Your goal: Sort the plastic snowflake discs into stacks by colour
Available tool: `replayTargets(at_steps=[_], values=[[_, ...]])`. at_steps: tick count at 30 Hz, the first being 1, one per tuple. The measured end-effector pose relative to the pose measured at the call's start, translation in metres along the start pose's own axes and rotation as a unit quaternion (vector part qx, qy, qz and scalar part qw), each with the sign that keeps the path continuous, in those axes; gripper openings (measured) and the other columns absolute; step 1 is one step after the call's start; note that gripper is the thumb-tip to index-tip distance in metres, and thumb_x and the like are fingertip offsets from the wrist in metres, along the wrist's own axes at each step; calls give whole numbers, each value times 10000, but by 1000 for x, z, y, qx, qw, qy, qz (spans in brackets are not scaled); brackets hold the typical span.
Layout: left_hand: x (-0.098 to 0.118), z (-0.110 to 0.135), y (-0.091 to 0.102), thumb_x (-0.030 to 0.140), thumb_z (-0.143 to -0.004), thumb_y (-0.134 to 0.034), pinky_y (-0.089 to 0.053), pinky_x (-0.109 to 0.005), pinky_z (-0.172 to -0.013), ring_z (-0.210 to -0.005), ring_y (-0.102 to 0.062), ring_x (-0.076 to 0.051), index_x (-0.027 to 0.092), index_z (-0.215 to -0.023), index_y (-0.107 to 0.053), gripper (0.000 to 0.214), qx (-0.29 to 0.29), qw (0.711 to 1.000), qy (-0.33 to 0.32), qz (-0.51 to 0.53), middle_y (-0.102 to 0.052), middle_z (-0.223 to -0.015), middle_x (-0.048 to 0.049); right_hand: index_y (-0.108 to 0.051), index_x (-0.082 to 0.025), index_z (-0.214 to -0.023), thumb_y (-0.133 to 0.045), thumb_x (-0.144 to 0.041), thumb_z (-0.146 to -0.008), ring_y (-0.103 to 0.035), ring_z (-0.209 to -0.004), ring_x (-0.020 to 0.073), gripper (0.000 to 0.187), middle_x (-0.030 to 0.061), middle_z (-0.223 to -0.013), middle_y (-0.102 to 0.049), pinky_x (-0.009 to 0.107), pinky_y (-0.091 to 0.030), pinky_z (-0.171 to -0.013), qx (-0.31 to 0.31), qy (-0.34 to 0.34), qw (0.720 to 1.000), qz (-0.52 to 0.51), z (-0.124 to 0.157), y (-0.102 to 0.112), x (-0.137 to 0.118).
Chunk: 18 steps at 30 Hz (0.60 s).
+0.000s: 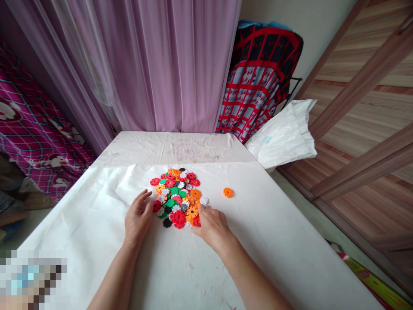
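A loose pile of snowflake-shaped plastic building discs (174,190) in red, orange, green, white, grey and black lies on the white-covered table (180,267). My left hand (138,213) rests at the pile's left side, fingers apart and holding nothing. Over the lower right edge of the pile is my right hand (213,221), its fingers curled at the discs. Their tips are hidden, so what they grip cannot be made out. To the right of the pile, an orange disc (228,192) lies by itself, perhaps stacked on another.
Purple curtains (167,64) hang behind the table's far edge. A white bag (284,135) stands at the table's right edge, before a red patterned cloth (254,73). Wooden doors (364,150) fill the right side. A blurred-out object (32,280) is at lower left.
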State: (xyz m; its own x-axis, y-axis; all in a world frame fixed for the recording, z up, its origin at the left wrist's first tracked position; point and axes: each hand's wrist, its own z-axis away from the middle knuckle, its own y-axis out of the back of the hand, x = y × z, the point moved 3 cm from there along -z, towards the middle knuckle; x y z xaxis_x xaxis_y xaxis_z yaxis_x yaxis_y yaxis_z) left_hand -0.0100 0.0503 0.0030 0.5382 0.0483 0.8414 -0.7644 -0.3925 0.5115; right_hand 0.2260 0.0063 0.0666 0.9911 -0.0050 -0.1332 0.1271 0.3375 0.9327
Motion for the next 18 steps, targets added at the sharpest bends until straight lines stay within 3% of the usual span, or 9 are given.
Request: replayTargets(at_steps=[4,11,18], values=[[0,0,0,389,-832,-522,-518,-389,-983,-1100,-666,-234,286,-1099,-699,337,-3,1000,-2,-2,-612,-1394,-7,-604,-161,-1165,-647,-369,-818,-683,-1015,262,408,131,-1112,-709,299,-467,-773,23,2,1000,-12,0,-7,2],[1,0,-1,378,-831,-526,-519,-396,-986,-1095,-669,-236,288,-1085,-704,322,3,1000,-6,-7,-622,-1379,-9,-650,-215,-1042,-620,-345,-817,-678,-935,222,262,66,-1017,-736,284,-413,-730,70,3,997,-20,-9,3,34],[2,1,0,388,-836,-519,-519,-410,-981,-1101,-667,-245,285,-1099,-701,337,-7,1000,-5,-15,-611,-1394,-19,-673,-230,-1065,-567,-336,-895,-612,-1004,204,227,65,-1081,-723,300,-369,-813,209,-31,977,6,-68,20,67]])
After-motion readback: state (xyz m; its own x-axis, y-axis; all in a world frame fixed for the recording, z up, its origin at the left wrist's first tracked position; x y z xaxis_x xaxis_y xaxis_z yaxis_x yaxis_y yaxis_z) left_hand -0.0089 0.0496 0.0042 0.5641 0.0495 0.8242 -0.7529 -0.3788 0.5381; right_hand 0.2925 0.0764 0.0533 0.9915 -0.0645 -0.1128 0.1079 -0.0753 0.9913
